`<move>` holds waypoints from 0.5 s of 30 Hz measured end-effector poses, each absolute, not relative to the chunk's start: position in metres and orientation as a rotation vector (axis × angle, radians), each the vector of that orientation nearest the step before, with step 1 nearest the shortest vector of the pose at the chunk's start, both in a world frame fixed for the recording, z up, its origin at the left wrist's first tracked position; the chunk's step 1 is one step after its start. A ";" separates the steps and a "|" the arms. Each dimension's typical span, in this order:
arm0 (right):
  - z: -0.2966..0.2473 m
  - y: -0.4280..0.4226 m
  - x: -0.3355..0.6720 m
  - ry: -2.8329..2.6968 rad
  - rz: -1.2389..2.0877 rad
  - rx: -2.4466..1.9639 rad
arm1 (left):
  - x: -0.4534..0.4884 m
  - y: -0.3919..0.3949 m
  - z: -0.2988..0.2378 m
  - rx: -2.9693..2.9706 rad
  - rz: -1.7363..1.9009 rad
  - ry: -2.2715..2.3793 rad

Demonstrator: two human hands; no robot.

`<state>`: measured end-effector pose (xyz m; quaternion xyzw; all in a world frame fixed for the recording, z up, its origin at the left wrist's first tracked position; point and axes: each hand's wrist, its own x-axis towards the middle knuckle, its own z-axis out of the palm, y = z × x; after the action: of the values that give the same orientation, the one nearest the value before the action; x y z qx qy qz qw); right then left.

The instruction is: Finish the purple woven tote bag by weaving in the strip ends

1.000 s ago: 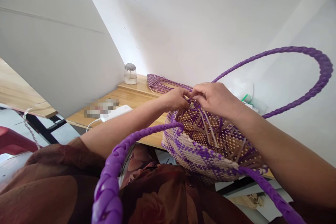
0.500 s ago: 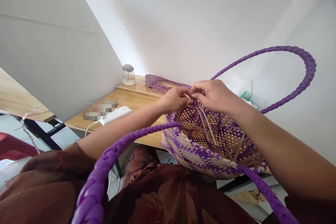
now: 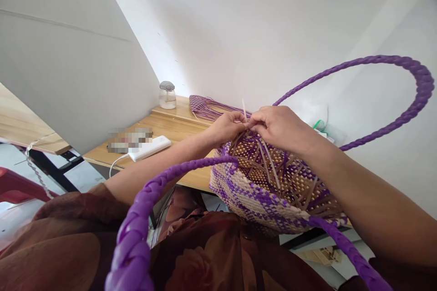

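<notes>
Our left hand (image 3: 228, 128) and right hand (image 3: 278, 125) meet at the far rim of a woven basket (image 3: 252, 202), which sits in front of us, right of centre, by the edge of a wooden table (image 3: 184, 136). Its mouth opens upward. The rounded wall is a tight, pebbly weave of flat cream and purple strips; inside, the weave looks tan, crossed by loose strips (image 3: 272, 166) in beige and purple. Two purple handles, thick and glossy like braided rope, arch from the rim: the near handle (image 3: 141, 218) loops toward us, the far handle (image 3: 421, 77) sweeps out to the right.

Both our hands are nearly closed, fingers curled and thumbs pressed in, the fingertips almost touching. They pinch the strips at the rim; we cannot tell which strand each one grips. One pale, narrow strip (image 3: 244, 108) pokes straight up between them.

Beyond our left hand lies a purple open-mesh piece (image 3: 201, 107) with long, thin strands, near a clear, grey-lidded jar (image 3: 167, 96).
</notes>
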<state>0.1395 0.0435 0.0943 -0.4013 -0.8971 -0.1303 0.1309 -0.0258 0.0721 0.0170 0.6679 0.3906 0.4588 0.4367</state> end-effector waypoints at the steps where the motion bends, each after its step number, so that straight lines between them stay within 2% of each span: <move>1: 0.093 0.044 0.140 -2.609 -0.403 -1.163 | -0.025 0.072 0.016 1.650 1.162 0.967; 15: 0.087 0.045 0.134 -2.621 -0.565 -1.323 | -0.019 0.073 0.019 1.533 1.207 1.027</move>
<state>0.1339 0.0450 0.0869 -0.4414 -0.8740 -0.1884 0.0759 -0.0186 0.0727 0.0190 0.6203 0.4156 0.4885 0.4516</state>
